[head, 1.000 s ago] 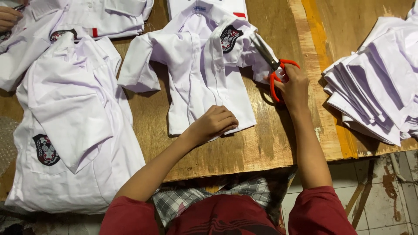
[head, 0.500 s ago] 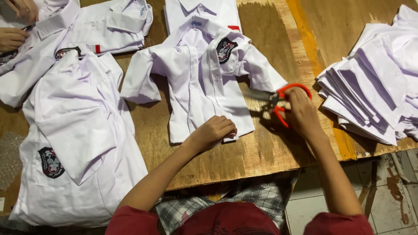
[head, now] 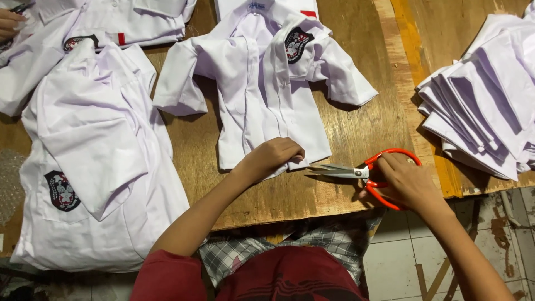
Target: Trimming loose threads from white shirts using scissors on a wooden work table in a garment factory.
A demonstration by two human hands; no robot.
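Observation:
A small white short-sleeved shirt (head: 262,78) with a dark chest badge lies flat on the wooden table (head: 368,128). My left hand (head: 274,159) pinches its lower hem near the table's front edge. My right hand (head: 409,181) grips red-handled scissors (head: 365,173), whose metal blades point left toward the hem, just short of my left hand's fingers. The blades lie low over the wood, slightly parted.
A larger white shirt (head: 95,161) with a badge lies at the left. Another shirt (head: 111,22) lies at the back left, where another person's hand (head: 11,22) shows. A fanned stack of white fabric pieces (head: 485,95) sits at the right. Tiled floor is below the table edge.
My right hand has carried the scissors down from beside the shirt's right sleeve to the hem, with the blades turned leftward. My left hand has stayed on the hem.

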